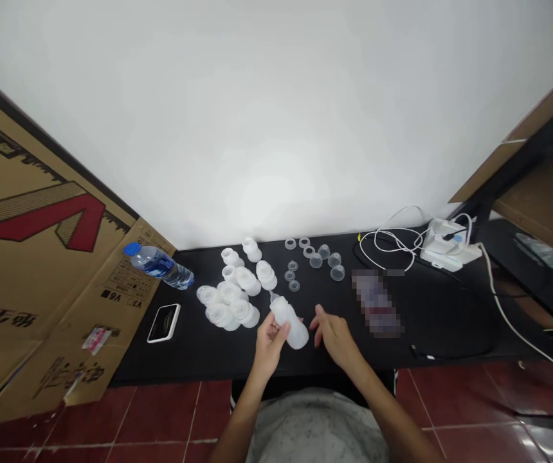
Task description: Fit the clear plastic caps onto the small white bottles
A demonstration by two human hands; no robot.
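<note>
My left hand (271, 337) grips a milky white baby bottle (292, 326), which is tilted with its clear teat pointing up and to the left. Just right of the bottle's base, my right hand (332, 333) hovers with its fingers loosely bent and apart, holding nothing. Several more white baby bottles (231, 292) stand in a cluster to the left. Beyond the held bottle lie several clear teats (292, 275), frosted collar rings (290, 244) and clear dome caps (337, 272).
A blue-capped water bottle (161, 265) leans at the left of the black table (184, 363), by a cardboard box (64, 257). A white-framed device (164, 323) lies nearby. To the right are a pixelated item (377, 303), white cables (392, 235) and a power strip (445, 244).
</note>
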